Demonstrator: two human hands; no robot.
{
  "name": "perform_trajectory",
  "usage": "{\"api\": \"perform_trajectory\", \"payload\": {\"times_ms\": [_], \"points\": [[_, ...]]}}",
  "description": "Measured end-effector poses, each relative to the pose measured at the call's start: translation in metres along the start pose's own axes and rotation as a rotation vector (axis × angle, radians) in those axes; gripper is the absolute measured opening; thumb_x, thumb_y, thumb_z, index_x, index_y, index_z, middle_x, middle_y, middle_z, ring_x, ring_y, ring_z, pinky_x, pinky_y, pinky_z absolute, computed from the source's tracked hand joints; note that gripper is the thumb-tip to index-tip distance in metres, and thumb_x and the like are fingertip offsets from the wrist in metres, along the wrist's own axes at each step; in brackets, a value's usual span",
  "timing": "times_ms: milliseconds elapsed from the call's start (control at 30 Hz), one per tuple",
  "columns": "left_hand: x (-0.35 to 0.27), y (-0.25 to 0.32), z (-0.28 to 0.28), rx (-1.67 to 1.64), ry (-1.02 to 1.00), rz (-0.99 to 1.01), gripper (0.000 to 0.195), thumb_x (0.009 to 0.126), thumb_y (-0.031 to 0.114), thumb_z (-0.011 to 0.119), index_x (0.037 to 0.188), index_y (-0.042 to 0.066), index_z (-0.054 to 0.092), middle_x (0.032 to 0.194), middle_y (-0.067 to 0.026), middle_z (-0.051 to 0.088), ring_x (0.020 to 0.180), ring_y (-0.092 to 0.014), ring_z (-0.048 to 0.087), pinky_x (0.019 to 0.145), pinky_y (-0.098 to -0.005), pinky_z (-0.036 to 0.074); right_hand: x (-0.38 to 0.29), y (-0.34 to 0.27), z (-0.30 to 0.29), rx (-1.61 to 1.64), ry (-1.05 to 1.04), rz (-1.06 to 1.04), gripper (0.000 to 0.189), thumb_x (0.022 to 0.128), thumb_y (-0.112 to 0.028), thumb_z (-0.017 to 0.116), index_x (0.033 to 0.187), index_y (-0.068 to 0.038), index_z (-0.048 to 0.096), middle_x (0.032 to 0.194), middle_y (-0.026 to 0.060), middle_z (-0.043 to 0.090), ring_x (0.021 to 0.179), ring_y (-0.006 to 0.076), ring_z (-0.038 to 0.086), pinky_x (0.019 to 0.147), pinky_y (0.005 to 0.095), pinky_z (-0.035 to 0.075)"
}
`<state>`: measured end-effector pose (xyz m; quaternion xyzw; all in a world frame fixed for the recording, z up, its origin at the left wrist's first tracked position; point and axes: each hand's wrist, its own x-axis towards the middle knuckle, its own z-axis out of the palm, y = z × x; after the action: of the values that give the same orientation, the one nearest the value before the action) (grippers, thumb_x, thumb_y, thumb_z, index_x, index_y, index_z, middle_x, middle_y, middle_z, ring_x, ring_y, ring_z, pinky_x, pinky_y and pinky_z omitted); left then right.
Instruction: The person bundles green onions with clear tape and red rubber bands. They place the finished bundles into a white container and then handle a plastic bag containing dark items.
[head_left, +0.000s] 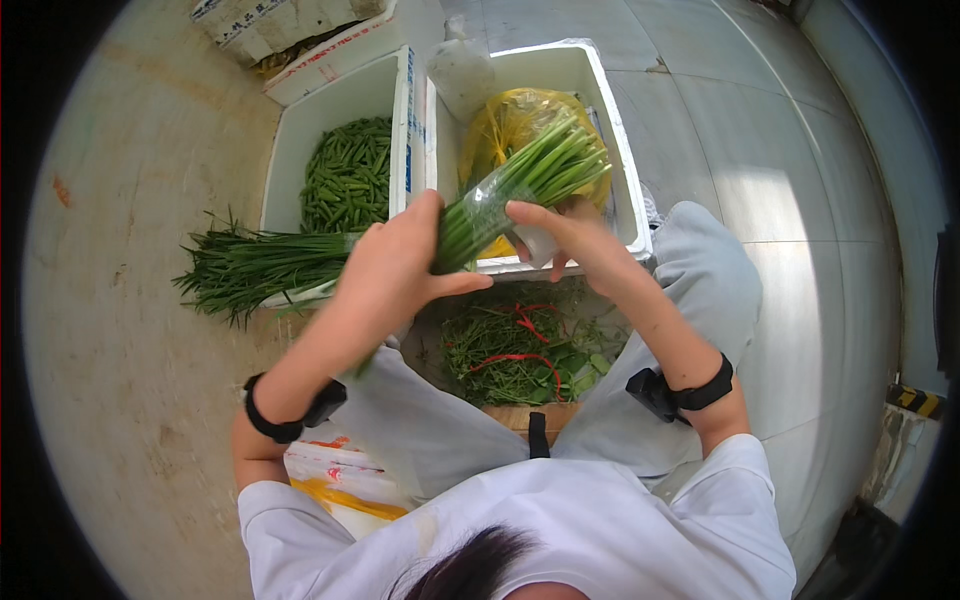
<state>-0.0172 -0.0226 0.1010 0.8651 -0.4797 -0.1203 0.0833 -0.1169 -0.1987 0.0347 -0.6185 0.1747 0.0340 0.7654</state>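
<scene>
A long bunch of garlic chives (536, 169) lies slantwise across both hands. Its pale cut stems point to the upper right, and its dark leaf tips (240, 270) spread out to the left. My left hand (397, 251) grips the middle of the bunch from above, thumb stretched out and the other fingers mostly hidden. Clear tape (484, 204) is wound round the stems. Against this tape rests the thumb of my right hand (574, 236), whose fingers curl around a whitish roll (538, 244), apparently the tape roll, partly hidden and blurred.
Green pea-like pods (349, 176) fill part of a foam box (289, 172) at left. Beside it, another foam box (619, 150) holds a yellow plastic bag (480, 142). Loose green trimmings (487, 352) with red ties (532, 322) lie between my knees. A wall (135, 300) stands close at left.
</scene>
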Motion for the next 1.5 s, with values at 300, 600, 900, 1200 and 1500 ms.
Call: {"api": "perform_trajectory", "payload": {"times_ms": [300,600,900,1200,1500], "points": [[-0.004,-0.026,0.021,-1.218,-0.511,-0.272,0.054,0.081,0.028,0.067,0.118,-0.001,0.041,0.102,-0.0115,0.058,0.091,-0.018,0.057,0.078,-0.0294,0.046,-0.004,-0.001,0.000,-0.095,-0.208,-0.050,0.047,0.075,-0.042,0.067,0.099,-0.003,0.059,0.075,0.0030,0.063,0.059,0.0072,0.059,0.038,0.0205,0.041],[0.001,-0.004,0.046,0.173,0.360,-0.062,0.051,0.068,0.017,0.074,0.106,-0.002,0.045,0.080,-0.0149,0.059,0.070,-0.030,0.060,0.059,-0.0333,0.048,-0.003,0.000,0.004,-0.147,-0.194,0.034,0.052,0.081,-0.039,0.060,0.116,-0.002,0.049,0.102,0.0057,0.056,0.077,0.0083,0.054,0.042,0.0199,0.040],[0.005,0.012,0.032,-0.263,0.197,0.058,0.047,0.078,0.020,0.069,0.110,0.001,0.040,0.087,-0.0141,0.053,0.077,-0.021,0.058,0.068,-0.0291,0.046,-0.005,-0.002,-0.008,-0.141,0.050,-0.060,0.043,0.077,-0.037,0.065,0.100,-0.002,0.058,0.071,0.0014,0.061,0.050,0.0055,0.055,0.033,0.0186,0.031],[0.018,-0.012,0.029,-1.080,-0.262,-0.126,0.058,0.074,0.022,0.073,0.120,0.000,0.044,0.110,-0.0076,0.052,0.105,-0.014,0.048,0.090,-0.0279,0.038,-0.007,-0.004,-0.006,-0.300,-0.073,-0.043,0.048,0.067,-0.038,0.071,0.093,0.002,0.066,0.066,0.0055,0.064,0.053,0.0105,0.059,0.041,0.0221,0.043],[0.023,-0.002,0.038,-0.903,0.139,0.033,0.069,0.067,0.010,0.075,0.123,-0.001,0.036,0.110,-0.0083,0.052,0.102,-0.015,0.050,0.089,-0.0284,0.040,-0.008,-0.004,-0.012,-0.217,-0.116,-0.210,0.034,0.075,-0.026,0.066,0.088,0.005,0.062,0.069,0.0057,0.063,0.054,0.0111,0.055,0.042,0.0237,0.045]]}}
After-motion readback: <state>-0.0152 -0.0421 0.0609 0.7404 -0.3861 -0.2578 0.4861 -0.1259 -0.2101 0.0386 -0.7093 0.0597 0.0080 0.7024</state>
